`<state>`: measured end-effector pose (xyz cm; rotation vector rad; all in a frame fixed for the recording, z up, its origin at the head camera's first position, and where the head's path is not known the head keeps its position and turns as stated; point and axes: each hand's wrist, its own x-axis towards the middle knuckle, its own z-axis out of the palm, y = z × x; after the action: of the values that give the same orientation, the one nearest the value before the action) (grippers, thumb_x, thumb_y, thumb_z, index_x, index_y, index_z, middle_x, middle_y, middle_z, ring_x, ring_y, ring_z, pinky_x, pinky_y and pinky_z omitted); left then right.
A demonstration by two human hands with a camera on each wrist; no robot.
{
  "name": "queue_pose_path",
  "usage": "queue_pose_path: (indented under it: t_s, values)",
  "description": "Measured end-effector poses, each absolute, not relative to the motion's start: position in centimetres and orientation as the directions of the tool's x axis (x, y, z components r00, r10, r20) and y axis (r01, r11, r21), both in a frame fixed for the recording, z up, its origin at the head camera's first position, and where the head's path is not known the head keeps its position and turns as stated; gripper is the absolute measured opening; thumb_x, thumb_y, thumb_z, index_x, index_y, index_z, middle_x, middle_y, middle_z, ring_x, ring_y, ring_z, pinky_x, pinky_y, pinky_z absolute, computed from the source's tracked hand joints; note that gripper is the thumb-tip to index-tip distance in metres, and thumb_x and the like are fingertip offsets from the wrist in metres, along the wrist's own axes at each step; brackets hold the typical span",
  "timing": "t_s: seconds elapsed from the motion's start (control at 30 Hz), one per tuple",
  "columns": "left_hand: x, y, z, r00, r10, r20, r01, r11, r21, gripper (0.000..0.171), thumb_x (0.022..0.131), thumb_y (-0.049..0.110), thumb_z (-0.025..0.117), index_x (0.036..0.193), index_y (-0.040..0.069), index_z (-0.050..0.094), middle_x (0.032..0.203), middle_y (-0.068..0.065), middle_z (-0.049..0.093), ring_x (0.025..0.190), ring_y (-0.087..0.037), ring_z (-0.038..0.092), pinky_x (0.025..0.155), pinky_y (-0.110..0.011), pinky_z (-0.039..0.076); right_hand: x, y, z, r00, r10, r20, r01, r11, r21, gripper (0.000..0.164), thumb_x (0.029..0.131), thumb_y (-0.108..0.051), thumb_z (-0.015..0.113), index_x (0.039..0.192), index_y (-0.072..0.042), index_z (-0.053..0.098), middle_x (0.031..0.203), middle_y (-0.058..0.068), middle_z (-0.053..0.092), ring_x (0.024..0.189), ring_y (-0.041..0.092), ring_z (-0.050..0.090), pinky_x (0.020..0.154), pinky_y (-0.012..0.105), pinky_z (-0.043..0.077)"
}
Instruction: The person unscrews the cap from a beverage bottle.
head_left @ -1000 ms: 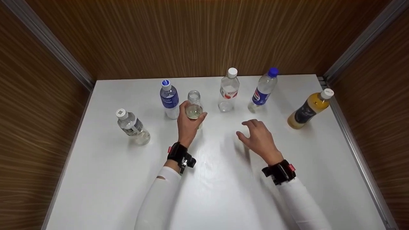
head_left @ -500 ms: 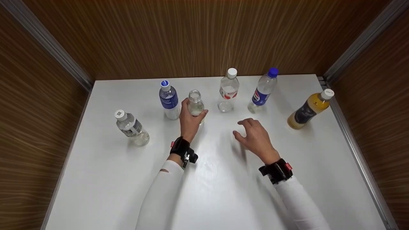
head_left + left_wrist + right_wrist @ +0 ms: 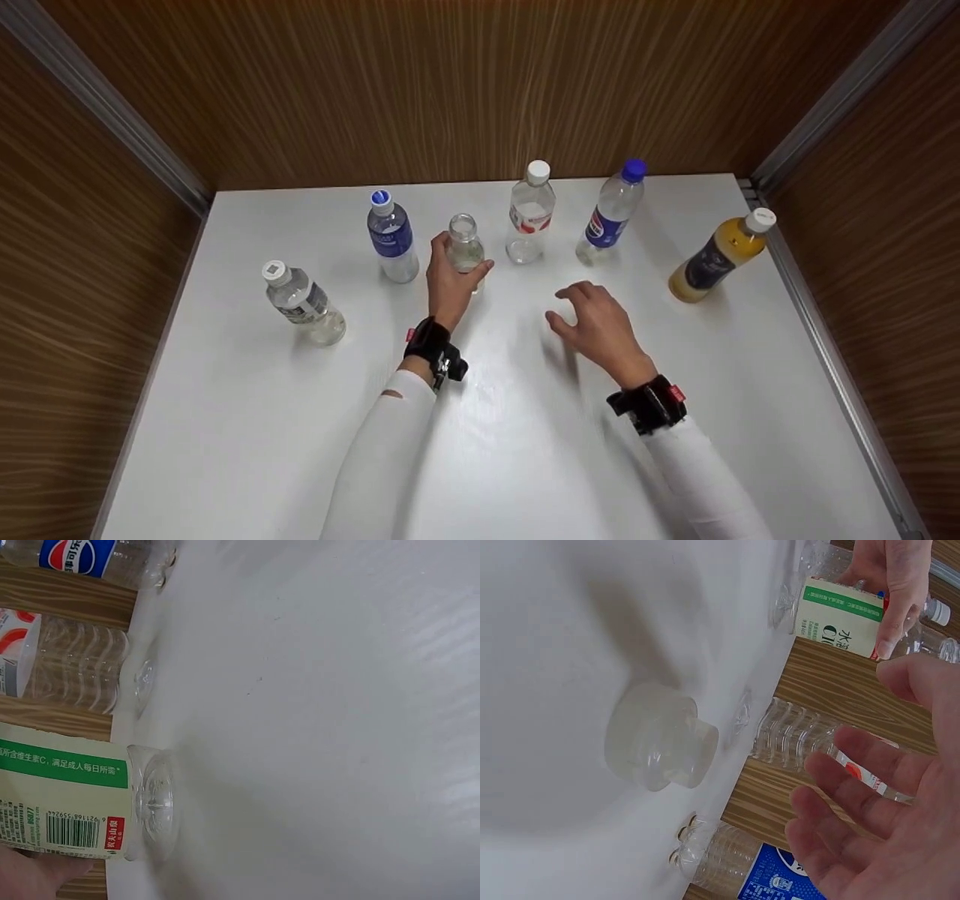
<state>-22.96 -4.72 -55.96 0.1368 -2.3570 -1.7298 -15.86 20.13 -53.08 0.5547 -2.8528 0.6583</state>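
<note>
My left hand (image 3: 452, 289) grips an uncapped clear bottle (image 3: 465, 244), fingers and thumb around its sides. The left wrist view shows its cream label with a green band (image 3: 64, 787) and its clear base (image 3: 155, 804), at or very near the tabletop. My right hand (image 3: 600, 326) hovers over the table, holding nothing, its fingers apart and loosely bent. Below it, the right wrist view shows a small translucent stepped piece (image 3: 660, 739) on the table; in the head view the hand seems to hide it. Left of the gripped bottle stands a blue-labelled bottle (image 3: 392, 238).
A clear bottle with a red-marked label (image 3: 529, 217) and a blue-capped bottle (image 3: 611, 216) stand at the back. An amber bottle (image 3: 716, 259) is at the right, a white-capped clear bottle (image 3: 306, 306) at the left. Wood-patterned walls (image 3: 480, 90) enclose the white table (image 3: 517, 465).
My left hand has moved the uncapped bottle slightly forward and right, and it stands more upright. My right hand has shifted a little left. The head view has shifted slightly.
</note>
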Motion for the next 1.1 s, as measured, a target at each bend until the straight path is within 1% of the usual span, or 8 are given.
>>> queue_pose_path:
  t_s: [0.13, 0.4, 0.57, 0.67, 0.73, 0.83, 0.97, 1.1]
  values:
    - [-23.1, -4.5, -56.0, -0.977, -0.187, 0.104, 0.043, 0.304, 0.952, 0.084, 0.082, 0.020, 0.090, 0.147, 0.005, 0.040, 0.149, -0.016, 0.051, 0.137, -0.029, 0.050, 0.117, -0.043, 0.037, -15.8, 20.4, -53.1, -0.915, -0.320, 0.246, -0.394, 0.837, -0.380, 0.036, 0.094, -0.032, 0.075, 0.114, -0.002, 0.072, 0.115, 0.016, 0.068, 0.105, 0.036, 0.065, 0.088, 0.051, 0.055]
    - [-23.3, -4.5, -55.8, -0.985, -0.162, 0.058, 0.005, 0.313, 0.950, 0.089, 0.080, 0.017, 0.092, 0.149, 0.005, 0.037, 0.151, -0.017, 0.048, 0.139, -0.030, 0.048, 0.117, -0.043, 0.036, -15.7, 20.3, -53.1, -0.903, -0.334, 0.270, -0.414, 0.843, -0.343, 0.034, 0.094, -0.029, 0.075, 0.114, -0.001, 0.072, 0.115, 0.018, 0.068, 0.111, 0.039, 0.063, 0.095, 0.052, 0.052]
    - [-22.4, -4.7, -55.8, -0.989, -0.136, 0.062, 0.018, 0.302, 0.953, 0.109, 0.079, 0.024, 0.092, 0.161, 0.009, 0.023, 0.160, -0.015, 0.037, 0.147, -0.029, 0.038, 0.121, -0.043, 0.030, -15.6, 20.4, -53.0, -0.907, -0.336, 0.254, -0.408, 0.849, -0.334, 0.035, 0.094, -0.030, 0.075, 0.114, -0.001, 0.072, 0.116, 0.019, 0.068, 0.112, 0.039, 0.062, 0.095, 0.052, 0.052]
    - [-21.2, -4.9, -55.6, -0.984, -0.140, 0.115, 0.065, 0.320, 0.945, 0.114, 0.080, 0.031, 0.091, 0.164, 0.010, 0.016, 0.163, -0.014, 0.031, 0.150, -0.030, 0.032, 0.122, -0.045, 0.027, -15.6, 20.5, -52.9, -0.907, -0.334, 0.257, -0.407, 0.850, -0.335, 0.035, 0.093, -0.029, 0.076, 0.114, -0.001, 0.072, 0.116, 0.019, 0.068, 0.112, 0.039, 0.063, 0.095, 0.052, 0.052]
    - [-20.3, -5.3, -55.3, -0.973, -0.150, 0.175, 0.116, 0.338, 0.934, 0.110, 0.083, 0.034, 0.088, 0.164, 0.009, 0.018, 0.162, -0.013, 0.031, 0.150, -0.029, 0.032, 0.122, -0.045, 0.027, -15.6, 20.6, -52.9, -0.905, -0.331, 0.268, -0.410, 0.847, -0.338, 0.035, 0.093, -0.028, 0.076, 0.114, 0.000, 0.072, 0.116, 0.020, 0.068, 0.112, 0.040, 0.063, 0.095, 0.052, 0.052]
    - [-18.9, -6.1, -54.9, -0.943, -0.180, 0.279, 0.196, 0.379, 0.904, 0.097, 0.088, 0.037, 0.083, 0.160, 0.005, 0.027, 0.159, -0.013, 0.034, 0.149, -0.026, 0.033, 0.122, -0.044, 0.027, -15.6, 20.8, -52.9, -0.904, -0.326, 0.277, -0.410, 0.845, -0.343, 0.035, 0.093, -0.028, 0.077, 0.114, 0.000, 0.072, 0.116, 0.020, 0.068, 0.111, 0.040, 0.063, 0.095, 0.053, 0.052]
    - [-17.7, -7.7, -54.1, -0.876, -0.251, 0.412, 0.291, 0.406, 0.866, 0.081, 0.090, 0.031, 0.081, 0.152, 0.001, 0.037, 0.152, -0.015, 0.040, 0.144, -0.027, 0.038, 0.121, -0.043, 0.030, -15.6, 21.1, -52.8, -0.909, -0.322, 0.265, -0.401, 0.848, -0.346, 0.038, 0.092, -0.031, 0.077, 0.115, 0.000, 0.072, 0.116, 0.019, 0.068, 0.112, 0.039, 0.063, 0.095, 0.053, 0.053]
    - [-17.8, -9.4, -53.3, -0.800, -0.329, 0.501, 0.342, 0.437, 0.832, 0.075, 0.090, 0.024, 0.082, 0.147, 0.001, 0.040, 0.147, -0.017, 0.041, 0.141, -0.027, 0.040, 0.120, -0.041, 0.032, -15.5, 21.3, -52.7, -0.913, -0.311, 0.263, -0.391, 0.852, -0.349, 0.039, 0.092, -0.031, 0.078, 0.115, 0.000, 0.072, 0.116, 0.019, 0.068, 0.112, 0.038, 0.063, 0.095, 0.053, 0.053]
